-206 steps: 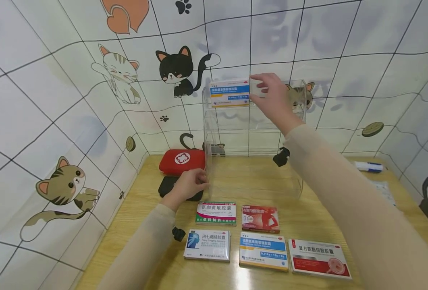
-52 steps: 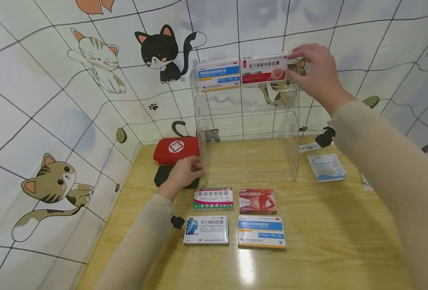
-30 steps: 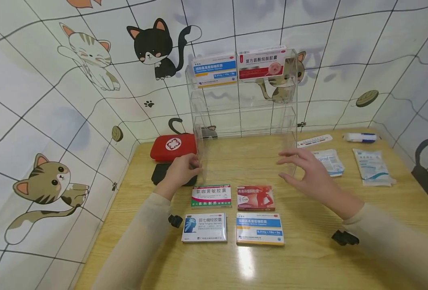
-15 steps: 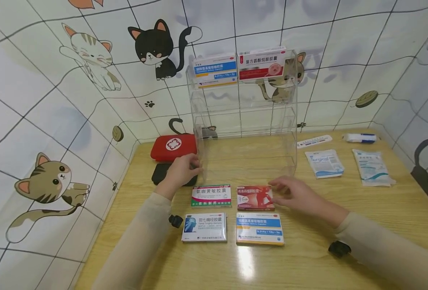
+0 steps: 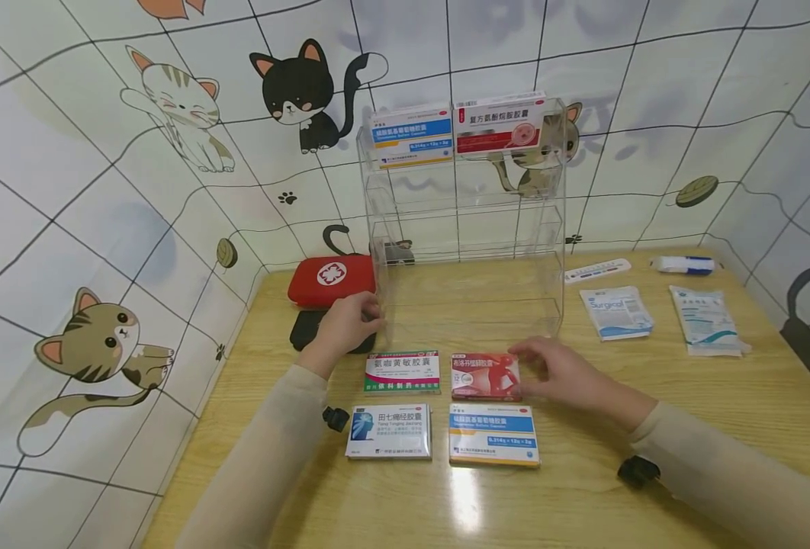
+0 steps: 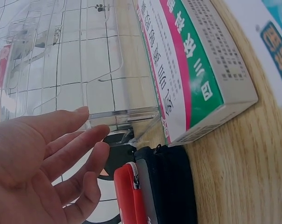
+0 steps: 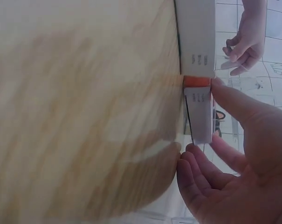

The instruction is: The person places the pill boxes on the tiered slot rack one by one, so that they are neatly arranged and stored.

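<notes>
My right hand (image 5: 563, 374) pinches the right end of a small red medicine box (image 5: 482, 375) lying on the table; thumb and fingers sit at its corners in the right wrist view. With thumb and fingertips, my left hand (image 5: 343, 328) holds the lower left edge of a clear acrylic rack (image 5: 563, 263). A blue-and-white medicine box (image 5: 412, 139) and a white-and-red medicine box (image 5: 498, 128) stand side by side on the rack's top tier. On the table lie a green-and-white medicine box (image 5: 402, 372), a white medicine box (image 5: 389, 432) and another blue-and-white box (image 5: 493, 435).
A red zip case (image 5: 329, 280) and a black case (image 5: 304, 329) lie left of the rack. To the right are a surgical packet (image 5: 616, 313), a white-and-blue packet (image 5: 707, 320), a white strip (image 5: 597, 270) and a white-and-blue tube (image 5: 683, 264). Cat-patterned walls enclose the table.
The white-and-red box went from the table to the rack's top tier, beside the blue-and-white one. My right hand let go, came down and took hold of the red box. My left hand stayed put.
</notes>
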`<state>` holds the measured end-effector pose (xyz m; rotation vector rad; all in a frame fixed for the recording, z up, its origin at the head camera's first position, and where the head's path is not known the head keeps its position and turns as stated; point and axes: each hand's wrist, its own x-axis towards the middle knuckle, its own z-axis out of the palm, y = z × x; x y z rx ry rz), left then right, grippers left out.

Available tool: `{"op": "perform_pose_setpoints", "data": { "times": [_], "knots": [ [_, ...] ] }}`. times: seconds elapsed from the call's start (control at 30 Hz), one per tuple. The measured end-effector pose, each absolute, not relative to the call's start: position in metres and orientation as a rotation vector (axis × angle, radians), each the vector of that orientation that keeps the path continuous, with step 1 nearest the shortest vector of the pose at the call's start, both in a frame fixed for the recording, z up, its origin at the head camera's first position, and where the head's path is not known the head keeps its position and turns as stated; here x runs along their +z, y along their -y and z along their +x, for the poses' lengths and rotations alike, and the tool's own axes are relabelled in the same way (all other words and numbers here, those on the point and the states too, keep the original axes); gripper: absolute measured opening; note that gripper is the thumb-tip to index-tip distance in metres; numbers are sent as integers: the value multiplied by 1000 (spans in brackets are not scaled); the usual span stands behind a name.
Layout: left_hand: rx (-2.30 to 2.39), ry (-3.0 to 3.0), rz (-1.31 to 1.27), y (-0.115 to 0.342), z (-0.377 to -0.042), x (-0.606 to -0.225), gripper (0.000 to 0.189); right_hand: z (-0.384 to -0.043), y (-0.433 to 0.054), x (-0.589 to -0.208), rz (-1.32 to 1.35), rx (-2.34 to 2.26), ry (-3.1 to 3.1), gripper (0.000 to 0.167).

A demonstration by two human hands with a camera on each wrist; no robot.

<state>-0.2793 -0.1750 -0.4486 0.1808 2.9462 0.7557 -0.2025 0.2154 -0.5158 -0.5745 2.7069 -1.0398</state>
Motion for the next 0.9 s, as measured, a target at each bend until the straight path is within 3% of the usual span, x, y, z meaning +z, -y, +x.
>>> {"op": "perform_pose_setpoints", "data": {
  "times": [0.13,0.5,0.9],
  "knots": [
    [743,-2957,175,175,-279,-449,38,-199,-212,-512,-517,-1165,-2672,64],
    [738,-2963,184,173,-280,-449,37,-195,-212,-494,-432,-1417,-2703,25],
    [737,-2952,152,173,-280,-449,42,-218,-203,-418,-639,-1550,-2802,18]
  ]
}}
